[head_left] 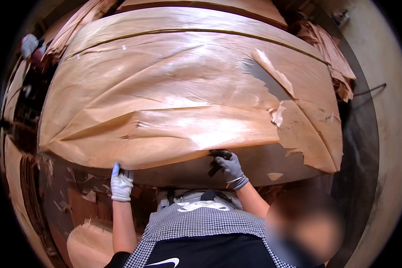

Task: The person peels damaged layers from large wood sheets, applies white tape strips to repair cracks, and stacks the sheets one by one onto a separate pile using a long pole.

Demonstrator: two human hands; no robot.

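Observation:
A wide, thin wood veneer sheet (165,89) lies wrinkled over a grey-brown board (174,175). Its near edge is raised in a fold, and its right part is torn, with the board showing through. My left hand (121,185), in a white glove with a blue fingertip, pinches the near left edge of the sheet; its other fingers are partly hidden beneath. Further right, my grey-gloved right hand (233,169) is closed round a dark hand tool (215,169) just under the lifted edge. The kind of tool is not clear.
A curled veneer strip (274,73) and a small scrap (274,176) lie toward the right. A dark band (196,30) crosses the far side. Veneer bundles (330,58) hang beyond the far corners. Scraps litter the lower left, and a wall (388,134) runs along the right.

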